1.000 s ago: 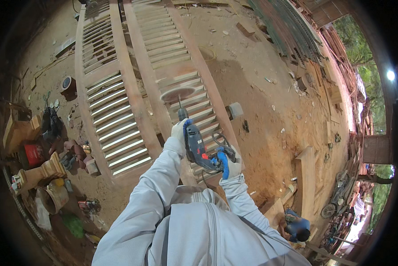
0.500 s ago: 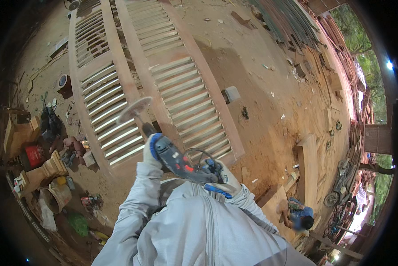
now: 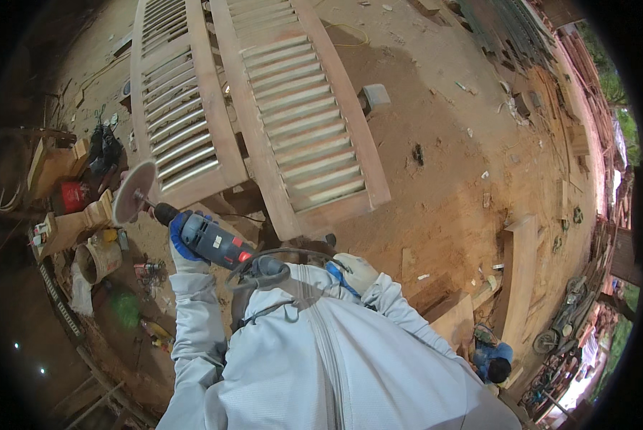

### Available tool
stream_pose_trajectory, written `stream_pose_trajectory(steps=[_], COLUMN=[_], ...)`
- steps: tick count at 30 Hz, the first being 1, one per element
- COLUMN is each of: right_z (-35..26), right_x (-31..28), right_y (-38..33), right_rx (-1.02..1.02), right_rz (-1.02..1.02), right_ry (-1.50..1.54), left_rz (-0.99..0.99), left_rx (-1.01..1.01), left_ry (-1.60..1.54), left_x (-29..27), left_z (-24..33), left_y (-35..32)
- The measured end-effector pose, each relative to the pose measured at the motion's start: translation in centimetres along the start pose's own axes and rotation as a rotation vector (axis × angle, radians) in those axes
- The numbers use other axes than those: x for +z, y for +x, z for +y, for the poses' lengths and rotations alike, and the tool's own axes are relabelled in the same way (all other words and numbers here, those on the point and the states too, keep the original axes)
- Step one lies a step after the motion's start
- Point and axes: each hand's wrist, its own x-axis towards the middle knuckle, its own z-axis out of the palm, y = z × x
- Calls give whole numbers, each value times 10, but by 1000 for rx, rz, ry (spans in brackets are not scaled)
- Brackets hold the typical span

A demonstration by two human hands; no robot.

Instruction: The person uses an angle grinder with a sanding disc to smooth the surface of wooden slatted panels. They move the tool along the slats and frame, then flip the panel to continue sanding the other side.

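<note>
My left hand, in a white glove with a blue palm, grips the front of a dark power drill with red details. A round flat sanding disc sits on a shaft in its chuck, left of the near end of the left louvred panel. My right hand, gloved alike, is at my front, apart from the drill's rear handle. Its fingers are curled, partly hidden, where the black power cord runs to it. A second louvred wooden panel lies just beyond.
At left are a red container, a carved wooden piece, a tipped bucket and a green bag. Planks and another person are at lower right. A grey block stands beside the right panel.
The drill and its disc have swung left and nearer, off the panels, with my left hand. My right hand has come away from the drill's rear handle. The view has shifted.
</note>
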Motion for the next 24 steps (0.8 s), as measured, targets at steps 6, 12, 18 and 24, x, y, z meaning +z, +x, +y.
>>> stream_pose_trajectory(steps=[6, 12, 18, 24], right_z=[-63, -153, -183, -162], right_x=[-27, -112, -217, -249], right_y=[-37, -13, -7, -18], right_rx=[-308, -797, -1045, -694], right_rz=[-4, 385, 767, 453], right_ry=[1054, 1196, 1118, 720], left_rz=[20, -52, -2, -133], left_rx=[33, 56, 170, 106], left_ry=[-61, -183, -99, -233], left_x=[-2, 7, 32, 66], left_z=[-24, -31, -38, -62], left_y=[-82, -125, -124, -85])
